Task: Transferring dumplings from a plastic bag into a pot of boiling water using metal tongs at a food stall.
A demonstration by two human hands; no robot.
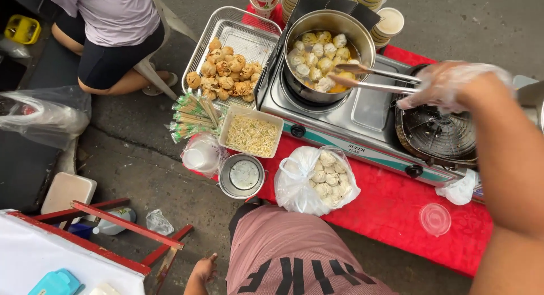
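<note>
Gripping long metal tongs [371,78]: right hand [445,85], in a thin clear plastic glove, fingers closed around the tong handles. Tong tips sit at the rim of the round steel pot [362,37], touching the pale dumplings in yellow broth [318,54]. Pot stands on the left burner of a steel two-burner gas stove [368,111]; the right burner carries a dark round grill pan [439,136], just under the gloved hand. Stove sits on a red cloth-covered table [396,210]. In front of the stove: clear plastic bag of raw dumplings [317,179], white rectangular tub of noodles [251,135], small steel lidded pot [242,175]. Left of the pot: metal mesh tray of browned fried balls [226,74]. Left hand [203,269] hangs bare by the person's side, fingers loosely spread, holding nothing.
</note>
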